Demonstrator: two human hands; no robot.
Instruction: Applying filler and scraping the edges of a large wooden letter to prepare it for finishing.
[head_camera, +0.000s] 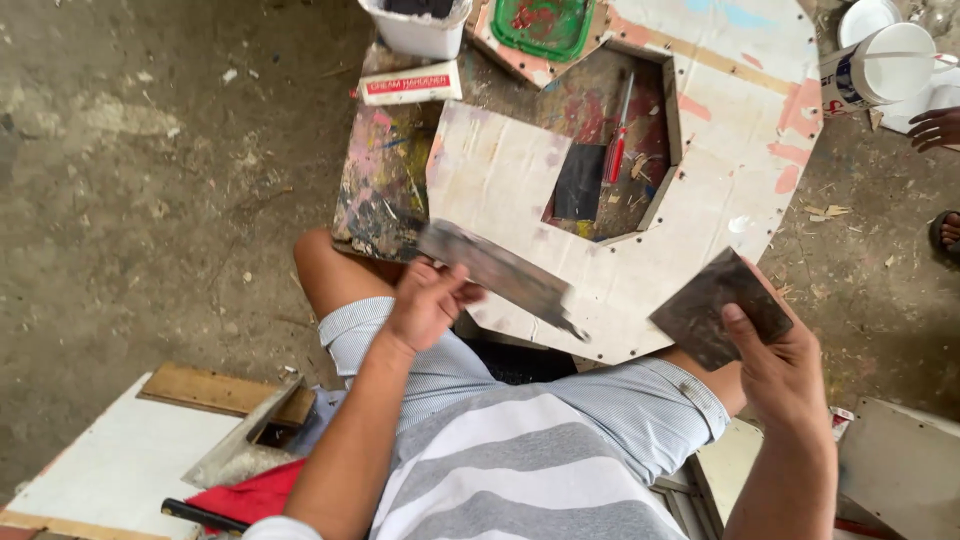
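Striped shirt (520, 470) hides both laps; left hand (428, 300) grasps blurred scraper (500, 270), right hand (785, 370) grips dark blade (715, 305)

Board (700, 130) off-white with pink and pale blue patches. Palette (385, 180) smeared in many colours. Both scrapers dark grey: long blade (500, 270), square blade (715, 305). Shorts (640, 400) finely blue-and-white striped; shirt (520, 470) in broad grey and white bands. Lid (545, 25) green, stained red. Screwdriver (618, 140) red-handled. Tub (415, 30) white. Cloth (255, 495) red. Floor (150, 200) grey-brown.

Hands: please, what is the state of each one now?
Left hand: closed on a long scraper.
Right hand: closed on a flat dark blade.
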